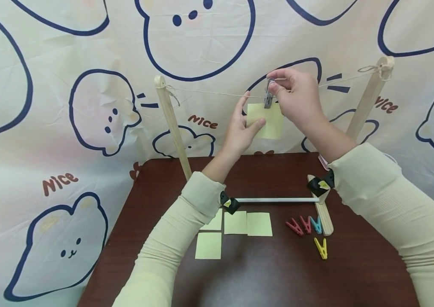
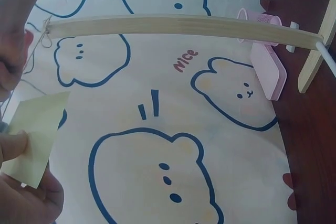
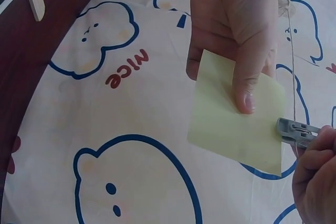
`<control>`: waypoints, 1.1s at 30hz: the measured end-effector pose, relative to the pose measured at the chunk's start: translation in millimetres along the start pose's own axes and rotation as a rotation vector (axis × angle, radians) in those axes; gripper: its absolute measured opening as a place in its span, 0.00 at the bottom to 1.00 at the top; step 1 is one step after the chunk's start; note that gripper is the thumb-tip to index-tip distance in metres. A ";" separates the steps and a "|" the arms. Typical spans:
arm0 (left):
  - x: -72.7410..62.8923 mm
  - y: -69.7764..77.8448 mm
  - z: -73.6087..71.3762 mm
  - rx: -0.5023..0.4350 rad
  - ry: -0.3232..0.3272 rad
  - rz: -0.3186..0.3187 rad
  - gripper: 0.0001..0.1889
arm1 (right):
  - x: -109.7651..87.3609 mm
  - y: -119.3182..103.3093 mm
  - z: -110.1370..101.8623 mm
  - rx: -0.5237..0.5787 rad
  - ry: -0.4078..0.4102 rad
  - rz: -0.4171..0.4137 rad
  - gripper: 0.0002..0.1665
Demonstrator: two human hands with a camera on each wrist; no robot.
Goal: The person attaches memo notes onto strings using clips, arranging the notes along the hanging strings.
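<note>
My left hand (image 1: 241, 131) pinches a pale yellow sticky note (image 1: 272, 123) between thumb and fingers, just under a thin string (image 1: 209, 91). In the right wrist view the thumb lies flat across the face of the note (image 3: 220, 114). A grey clothespin (image 1: 268, 96) is pinched in my right hand (image 1: 297, 96). Its jaws are at the note's top edge, where the string passes; the right wrist view shows the clothespin (image 3: 294, 129) over both string and note edge.
Wooden posts (image 1: 174, 128) (image 1: 368, 100) carry the string, with a white rod (image 1: 278, 200) low between them. Several sticky notes (image 1: 260, 224) lie on the dark table (image 1: 240, 273). Right of them are red clothespins (image 1: 295, 227), a blue clothespin (image 1: 316, 225) and a yellow clothespin (image 1: 321, 248).
</note>
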State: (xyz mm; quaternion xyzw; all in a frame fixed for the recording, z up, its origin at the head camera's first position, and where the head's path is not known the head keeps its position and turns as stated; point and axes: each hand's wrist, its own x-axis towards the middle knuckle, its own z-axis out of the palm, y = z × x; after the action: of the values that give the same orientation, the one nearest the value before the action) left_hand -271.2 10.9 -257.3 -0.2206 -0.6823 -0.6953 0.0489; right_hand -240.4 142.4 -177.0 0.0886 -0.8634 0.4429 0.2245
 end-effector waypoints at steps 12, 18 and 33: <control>-1.9 -2.9 -3.8 0.031 -0.006 -0.041 0.42 | -0.4 7.1 -7.1 -0.017 -0.192 -0.005 0.28; -23.5 -19.5 -20.4 0.171 0.035 -0.115 0.49 | -21.0 17.8 -14.5 -0.050 -0.076 -0.110 0.30; -182.1 -123.8 -78.9 1.065 -0.108 -0.580 0.18 | -134.6 183.8 21.9 -0.477 -0.239 -0.160 0.07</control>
State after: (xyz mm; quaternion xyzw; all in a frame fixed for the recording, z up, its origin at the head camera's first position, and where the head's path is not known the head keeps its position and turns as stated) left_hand -172.3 -100.2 -437.8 -0.0062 -0.9700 -0.2314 -0.0737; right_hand -192.9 227.5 -384.1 0.1528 -0.9540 0.1944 0.1697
